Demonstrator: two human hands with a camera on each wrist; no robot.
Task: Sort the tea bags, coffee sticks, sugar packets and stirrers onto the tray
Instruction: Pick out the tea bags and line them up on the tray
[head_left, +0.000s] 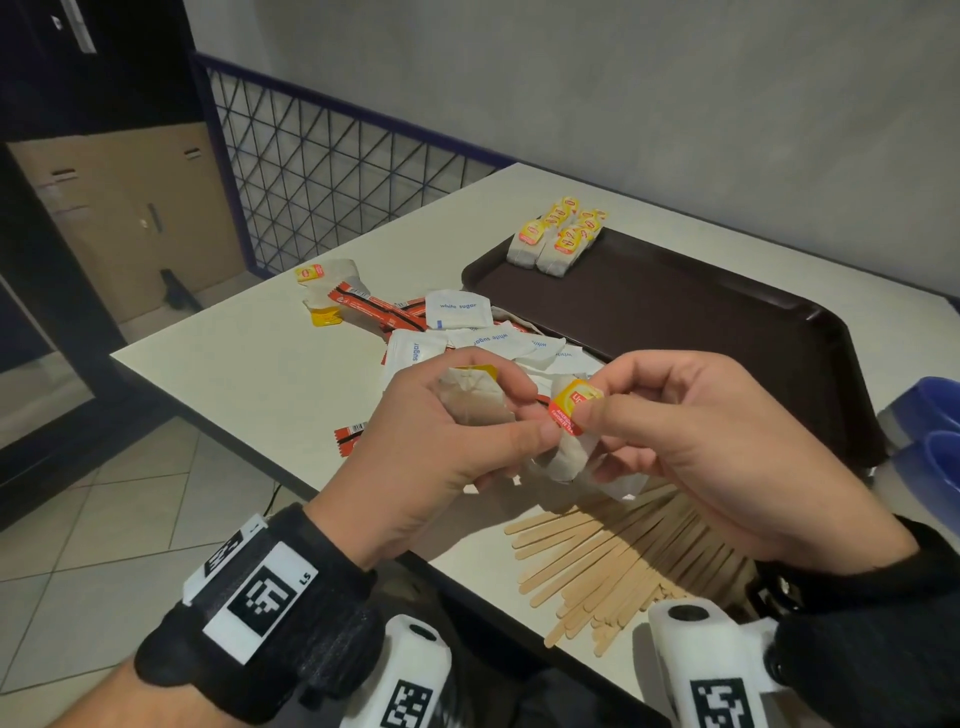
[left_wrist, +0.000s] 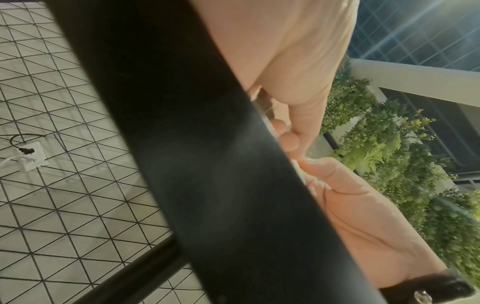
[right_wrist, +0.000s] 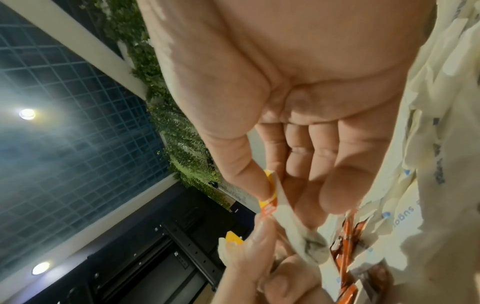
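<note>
Both hands meet above the near part of the table. My left hand (head_left: 447, 421) holds a tea bag (head_left: 475, 397) in curled fingers. My right hand (head_left: 691, 415) pinches the yellow-red tag (head_left: 571, 405) of a second tea bag (head_left: 569, 457) between thumb and forefinger; the left thumb touches that bag too. The right wrist view has the same tag (right_wrist: 270, 197) under the right thumb. A dark brown tray (head_left: 675, 306) lies beyond, with a stack of tea bags (head_left: 558, 236) at its far-left corner. White sugar packets (head_left: 457, 312) and red coffee sticks (head_left: 374, 301) lie left of the tray. Wooden stirrers (head_left: 618, 556) fan out under my right wrist.
Two loose tea bags (head_left: 324, 291) lie at the table's far-left side. The near table edge (head_left: 218, 410) drops to tiled floor. A blue container (head_left: 930, 436) sits right of the tray. A wire mesh fence (head_left: 322, 166) stands behind the table. In the left wrist view a dark strap (left_wrist: 207, 164) blocks most.
</note>
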